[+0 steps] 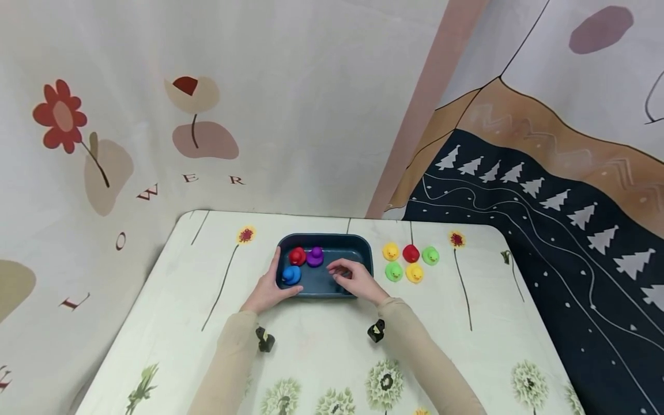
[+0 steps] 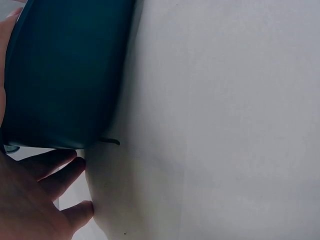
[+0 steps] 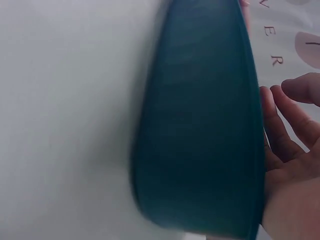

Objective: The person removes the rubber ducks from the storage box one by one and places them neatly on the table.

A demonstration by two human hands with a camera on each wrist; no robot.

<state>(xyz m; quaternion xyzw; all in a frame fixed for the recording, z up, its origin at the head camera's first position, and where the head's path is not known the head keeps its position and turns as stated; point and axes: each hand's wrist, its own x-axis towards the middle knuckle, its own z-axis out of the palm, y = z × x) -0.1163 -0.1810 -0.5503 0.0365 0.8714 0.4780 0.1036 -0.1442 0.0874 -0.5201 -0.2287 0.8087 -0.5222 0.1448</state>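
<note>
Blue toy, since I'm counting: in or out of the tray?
In: the head view shows the blue toy inside the tray, beside the red toy.

The person's beige-sleeved left forearm (image 1: 224,357) and right forearm (image 1: 422,351) are slanting inward from the near side. The left hand (image 1: 267,289) is spreading wide, its straight fingers (image 1: 274,266) pointing far and its thumb (image 1: 290,292) pointing right. The right hand (image 1: 358,279) is hovering farther right, angling toward the far left, its loosely bent fingers (image 1: 341,263) curving so that their tips are sitting near the thumb.
</note>
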